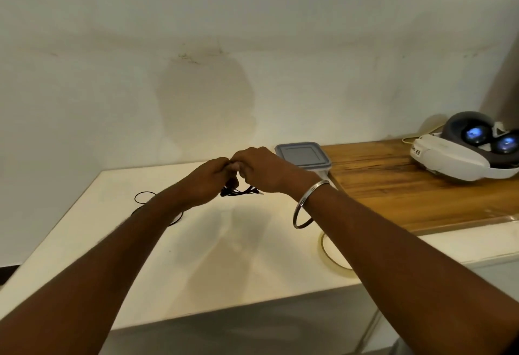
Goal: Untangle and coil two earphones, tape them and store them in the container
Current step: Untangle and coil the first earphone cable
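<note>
Over the middle of the white table [118, 256], both hands are held up together, knuckle to knuckle. A dark bundle of earphone cable [238, 190] is pinched by the left hand [212, 179], fingers curled tight around it, while the right hand [262, 170] is closed on the same bundle from the other side. A short tail of cable with a plug tip is seen poking out below the right hand. How many earphones are in that bundle cannot be told.

More black cable [144, 197] is left loose on the table, looped beside and partly hidden under the left forearm. A metal bangle [304, 208] is worn on the right wrist. Just beyond the right hand, the container [302, 156] is found shut under its grey lid, right at the edge of a wooden board [407, 194]. A roll of clear tape [332, 253] is seen lying flat on the table, partly covered by the right forearm. Far right, on the board, a white headset [466, 155] is parked with both lenses glowing blue.
</note>
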